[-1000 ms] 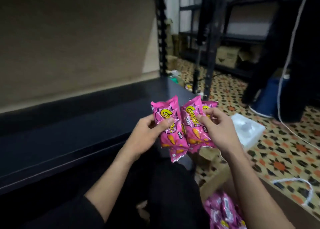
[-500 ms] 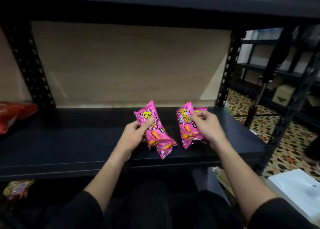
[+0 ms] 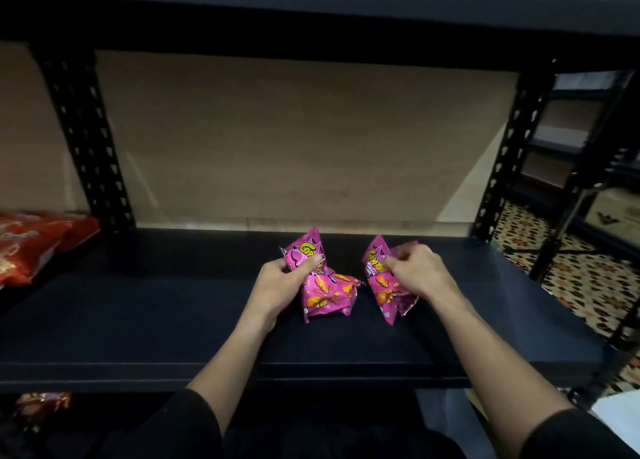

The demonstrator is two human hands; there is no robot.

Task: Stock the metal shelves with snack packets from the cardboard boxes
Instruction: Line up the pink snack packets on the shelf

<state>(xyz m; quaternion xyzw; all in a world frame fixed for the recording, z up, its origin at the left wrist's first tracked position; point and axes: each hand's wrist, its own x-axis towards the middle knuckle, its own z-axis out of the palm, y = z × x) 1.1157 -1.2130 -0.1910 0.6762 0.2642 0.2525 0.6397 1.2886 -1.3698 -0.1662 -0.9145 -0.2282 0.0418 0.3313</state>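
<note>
Both my hands are over the black metal shelf (image 3: pixel 173 320), each gripping pink snack packets. My left hand (image 3: pixel 280 285) pinches the top of a pink packet (image 3: pixel 325 288) whose lower end rests on the shelf board. My right hand (image 3: pixel 415 271) grips two pink packets (image 3: pixel 381 285) held together, their bottom corners touching the shelf. The two bundles stand a short gap apart near the shelf's middle right. No cardboard box shows in this view.
Red snack packets (image 3: pixel 31 243) lie at the shelf's far left. A perforated black upright (image 3: pixel 86 139) stands left, another (image 3: pixel 505 153) right. A shelf board hangs overhead. Another packet (image 3: pixel 41 403) sits on the lower level. Patterned floor (image 3: pixel 581 278) lies to the right.
My view swung from the floor and box to face the shelf. Both hands carried the pink packets forward and down onto the shelf board, and moved apart.
</note>
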